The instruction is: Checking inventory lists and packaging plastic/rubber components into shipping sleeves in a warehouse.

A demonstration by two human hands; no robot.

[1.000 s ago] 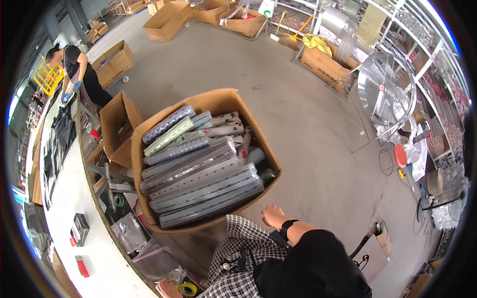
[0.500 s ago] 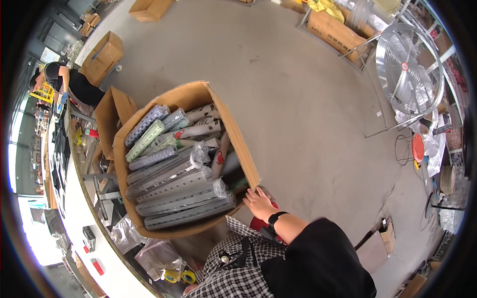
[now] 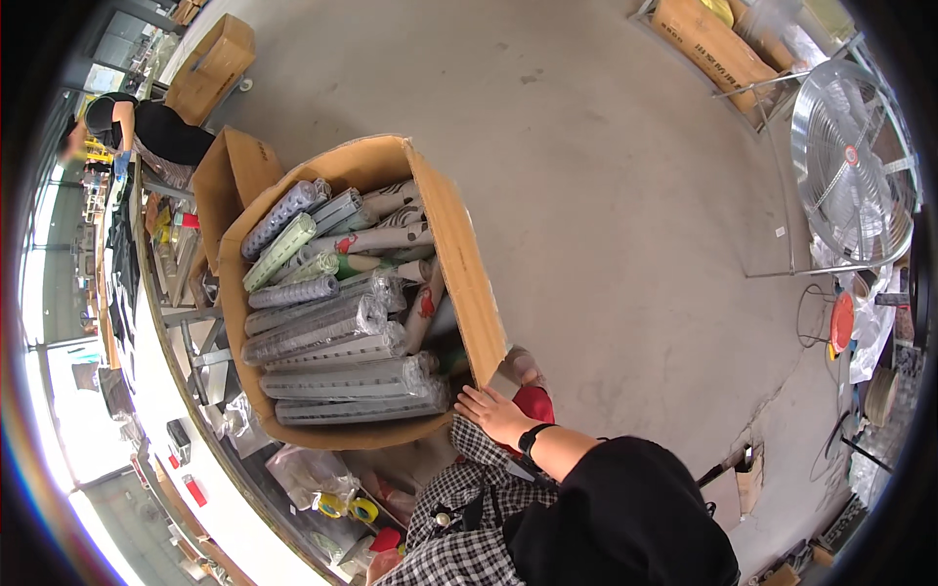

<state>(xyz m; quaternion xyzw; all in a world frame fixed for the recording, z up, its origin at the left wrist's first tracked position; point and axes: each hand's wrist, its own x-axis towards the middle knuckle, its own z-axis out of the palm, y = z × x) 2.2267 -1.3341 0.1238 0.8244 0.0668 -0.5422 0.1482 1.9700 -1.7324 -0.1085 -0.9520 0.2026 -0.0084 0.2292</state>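
A large cardboard box [image 3: 467,283] stands before me, its flaps up. Inside lie several rolls of patterned sheeting [image 3: 322,327], many in clear plastic wrap; some are grey, some pale green, others printed with red figures. My right hand [image 3: 493,415], a black band on its wrist, rests at the near right corner of the box. Its fingers are stretched out against the cardboard, with no separate object held. Of my left hand [image 3: 383,565] only a sliver of skin shows at the lower edge beside a red object [image 3: 385,539]; its fingers are hidden.
A long white worktable [image 3: 210,527] runs along the left. Another open carton [image 3: 239,176] stands behind the box. A person [image 3: 161,137] leans over the table at far left. On the right stands a large metal floor fan [image 3: 848,161]. Yellow tape rolls [image 3: 347,508] lie below the table.
The box appears slightly lower left at its near corner, and my right hand has moved left with it. The surroundings have shifted in view. More of the red object by my left hand shows.
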